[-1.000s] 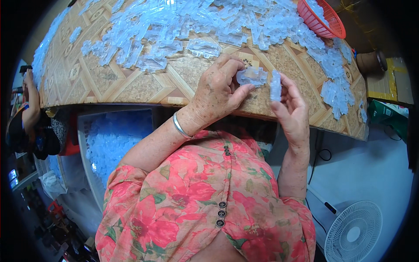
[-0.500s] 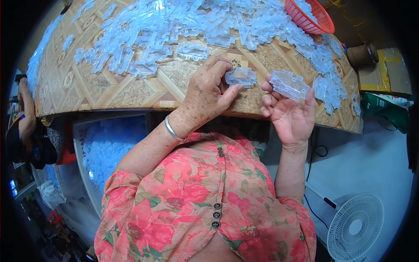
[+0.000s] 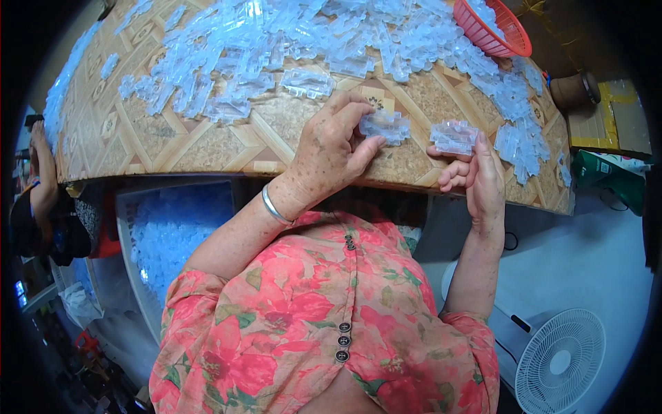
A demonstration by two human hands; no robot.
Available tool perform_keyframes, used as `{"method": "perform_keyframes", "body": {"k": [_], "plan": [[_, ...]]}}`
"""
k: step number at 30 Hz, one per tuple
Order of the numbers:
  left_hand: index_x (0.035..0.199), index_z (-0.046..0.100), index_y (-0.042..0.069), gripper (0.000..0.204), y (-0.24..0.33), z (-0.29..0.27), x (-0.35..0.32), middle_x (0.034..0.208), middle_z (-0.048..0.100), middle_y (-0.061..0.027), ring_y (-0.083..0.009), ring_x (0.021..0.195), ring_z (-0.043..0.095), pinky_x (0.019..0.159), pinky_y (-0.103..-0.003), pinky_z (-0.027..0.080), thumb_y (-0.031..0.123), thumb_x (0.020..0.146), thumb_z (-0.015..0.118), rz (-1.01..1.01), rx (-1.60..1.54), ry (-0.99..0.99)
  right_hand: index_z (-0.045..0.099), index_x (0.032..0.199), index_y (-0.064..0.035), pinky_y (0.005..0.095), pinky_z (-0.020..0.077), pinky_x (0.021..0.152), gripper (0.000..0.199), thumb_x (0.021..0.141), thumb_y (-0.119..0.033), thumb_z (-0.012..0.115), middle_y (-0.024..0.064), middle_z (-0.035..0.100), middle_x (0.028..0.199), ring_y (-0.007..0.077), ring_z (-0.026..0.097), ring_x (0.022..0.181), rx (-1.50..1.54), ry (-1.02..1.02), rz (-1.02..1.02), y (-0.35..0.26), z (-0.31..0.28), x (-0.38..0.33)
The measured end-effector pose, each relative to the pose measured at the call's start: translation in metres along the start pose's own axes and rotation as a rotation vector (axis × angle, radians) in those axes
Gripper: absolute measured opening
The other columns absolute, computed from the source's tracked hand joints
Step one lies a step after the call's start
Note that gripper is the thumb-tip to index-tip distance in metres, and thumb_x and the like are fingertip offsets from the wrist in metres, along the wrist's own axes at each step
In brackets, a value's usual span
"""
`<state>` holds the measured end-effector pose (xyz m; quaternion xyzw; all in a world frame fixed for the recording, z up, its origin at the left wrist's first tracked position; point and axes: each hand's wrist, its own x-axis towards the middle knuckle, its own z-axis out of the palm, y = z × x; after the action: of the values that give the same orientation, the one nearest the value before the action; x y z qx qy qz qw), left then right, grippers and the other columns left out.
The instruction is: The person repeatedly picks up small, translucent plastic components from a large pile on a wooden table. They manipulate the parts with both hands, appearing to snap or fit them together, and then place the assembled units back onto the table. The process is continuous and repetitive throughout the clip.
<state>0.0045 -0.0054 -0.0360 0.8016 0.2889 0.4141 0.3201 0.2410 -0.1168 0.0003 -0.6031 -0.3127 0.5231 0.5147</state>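
Note:
My left hand [image 3: 339, 138] pinches a clear plastic piece [image 3: 386, 127] between thumb and fingers, just above the table's near edge. To its right, my right hand [image 3: 478, 172] grips a second clear plastic piece [image 3: 455, 137], flat and notched along its sides, between the thumb and a finger. The two pieces are apart, with bare tabletop showing between them. A loose piece of the same kind [image 3: 307, 82] lies beyond my left hand, at the front of a wide heap of clear plastic pieces [image 3: 241, 58].
A red plastic basket [image 3: 491, 31] holding clear pieces stands at the far right. More pieces [image 3: 522, 147] lie right of my right hand. A bin of pieces [image 3: 181, 234] is below the table on the left. A white fan [image 3: 560, 361] stands lower right. Another person's arm [image 3: 44, 165] shows far left.
My right hand has turned and shifted slightly right, tilting its piece to a more level position. My left hand stays nearly in place, with its piece turned a little.

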Motion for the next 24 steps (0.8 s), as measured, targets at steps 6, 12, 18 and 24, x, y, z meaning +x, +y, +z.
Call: {"method": "perform_keyframes", "body": {"k": [6,12,18,24], "plan": [[0.105,0.064,-0.002,0.032,0.002,-0.001,0.001,0.105,0.064,-0.0109,-0.0137,0.063,0.061,0.055,-0.026,0.049,0.004,0.077,0.079,-0.005,-0.033,-0.008,0.059,0.123,0.0032,0.0233,0.0526,0.046,0.064,0.105,-0.056,0.040,0.0182,0.072,0.088,0.0146,0.065,0.054,-0.344,0.098,0.021,-0.018,-0.013,0.022],[0.105,0.063,-0.002,0.035,0.003,-0.003,0.002,0.107,0.064,-0.0143,-0.0230,0.074,0.064,0.064,-0.032,0.052,0.006,0.076,0.080,-0.001,-0.036,0.011,0.068,0.104,-0.0041,0.0370,0.0534,0.066,0.048,0.100,-0.049,0.054,0.0108,0.070,0.080,0.0248,0.069,0.071,-1.250,0.350,-0.248,-0.040,0.001,0.047],[0.105,0.062,-0.002,0.035,0.001,-0.003,0.002,0.107,0.064,-0.0137,-0.0201,0.069,0.063,0.060,-0.031,0.051,0.007,0.076,0.080,-0.018,-0.047,0.009,0.069,0.105,-0.0083,0.0433,0.0522,0.077,0.030,0.088,-0.033,0.073,0.0100,0.067,0.097,0.0304,0.067,0.089,-1.245,0.309,-0.716,-0.040,0.056,0.068],[0.107,0.061,-0.002,0.035,0.000,-0.005,0.002,0.102,0.063,-0.0116,-0.0134,0.060,0.060,0.054,-0.027,0.048,0.005,0.078,0.079,-0.057,-0.078,0.027,0.071,0.108,-0.0081,0.0432,0.0496,0.086,0.031,0.080,-0.021,0.077,0.0111,0.060,0.105,0.0296,0.061,0.102,-1.325,0.212,-0.734,-0.025,0.064,0.089]]}}
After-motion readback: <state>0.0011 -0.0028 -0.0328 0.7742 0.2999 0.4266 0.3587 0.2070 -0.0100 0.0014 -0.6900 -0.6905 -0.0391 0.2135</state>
